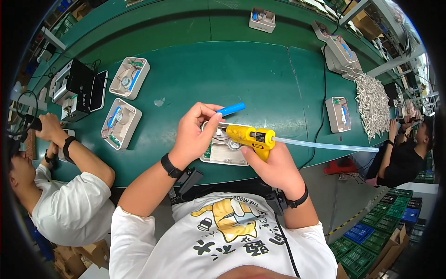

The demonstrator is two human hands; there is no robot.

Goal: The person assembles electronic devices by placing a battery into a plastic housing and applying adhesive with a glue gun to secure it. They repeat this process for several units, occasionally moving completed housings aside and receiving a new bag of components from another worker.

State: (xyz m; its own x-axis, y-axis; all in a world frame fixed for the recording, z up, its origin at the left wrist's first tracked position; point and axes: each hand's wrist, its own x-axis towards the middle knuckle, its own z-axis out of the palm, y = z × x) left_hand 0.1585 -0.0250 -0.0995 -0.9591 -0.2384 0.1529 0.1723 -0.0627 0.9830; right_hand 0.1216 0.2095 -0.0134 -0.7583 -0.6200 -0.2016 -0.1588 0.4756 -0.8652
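One blue cylinder point(231, 109) and one yellow glue gun point(246, 136), both held at one open housing point(223, 161)!
Mid-frame, the blue cylinder is pinched narrowly by the left hand point(195, 135); the glue gun, one translucent stick point(325, 146) protruding from its rear, is gripped by the right hand point(277, 169), its nozzle held over the open housing. Four separate housings point(131, 132) are counted: two left, one top centre, one right. At upper right, stacked housings point(343, 51) are too overlapped to be counted.
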